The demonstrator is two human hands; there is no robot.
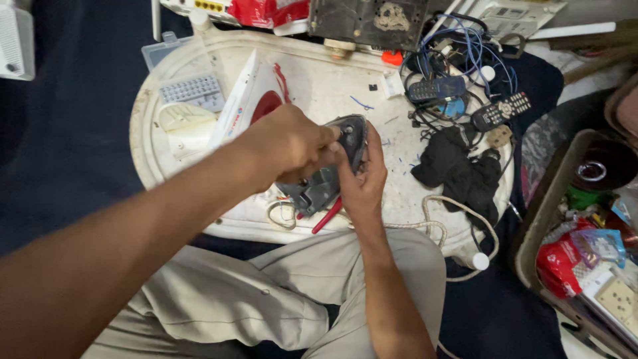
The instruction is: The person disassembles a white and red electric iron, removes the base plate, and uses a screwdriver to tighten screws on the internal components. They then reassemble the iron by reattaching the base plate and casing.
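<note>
Containers first: a clear plastic box (161, 48) sits at the far left corner of the white oval desk (319, 80), its contents too hard to make out, and to the right of the desk, on the floor, stands an open brown case (545, 213) holding a red packet (557, 269), a roll of dark tape (601, 166), a beige socket plate (617, 299) and other small packets. Near the middle of the desk, toward its near edge, both hands work on a grey iron soleplate assembly (319, 186), a dark metal piece with a pointed tip held up on edge, its tip toward the far side, with holes visible near the point. The left hand (289, 146) closes over the top of it from the left, fingers curled shut on the metal; the right hand (362, 176) clamps its right edge, thumb and fingers pressed against it. Just under the assembly lies a red-handled tool (327, 216), partly hidden. Toward the left edge lies the iron's white and red shell (249, 100), tilted on its side, with a small grey keypad (189, 88) beside it. At the right edge rest a black cloth (458, 169), two remote controls (500, 111) and a tangle of blue wires (458, 46). A beige braided cord (458, 213) loops off the near right edge.
</note>
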